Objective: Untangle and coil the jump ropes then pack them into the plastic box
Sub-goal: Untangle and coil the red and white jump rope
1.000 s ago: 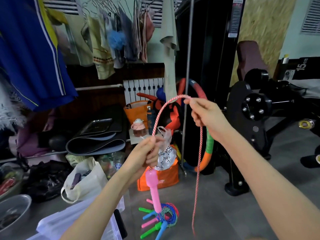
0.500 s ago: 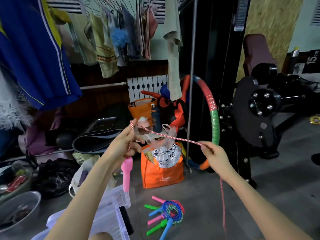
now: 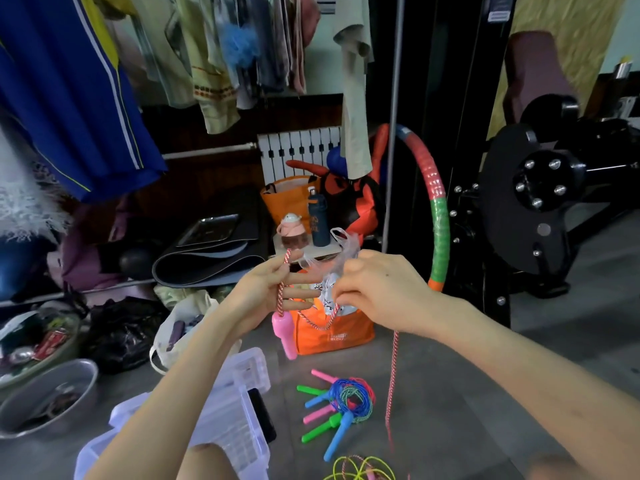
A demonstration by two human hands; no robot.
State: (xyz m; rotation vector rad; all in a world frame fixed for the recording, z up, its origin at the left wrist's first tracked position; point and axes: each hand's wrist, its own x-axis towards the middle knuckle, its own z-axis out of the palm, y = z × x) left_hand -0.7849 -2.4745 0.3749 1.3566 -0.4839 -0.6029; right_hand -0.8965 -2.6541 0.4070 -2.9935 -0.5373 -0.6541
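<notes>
Rope, striped pink and white, runs across the spread fingers of the left hand, with a loop standing up beside the thumb and the pink handle hanging just below the palm. From there a slack bight sags over to the right hand, whose fingertips pinch it, and the rest drops down toward the floor at the near right. Near left on the floor lies the clear plastic box, open. Right of it sits a coiled bundle of ropes with green, blue and pink handles. An orange bag stands farther back, behind the hands.
</notes>
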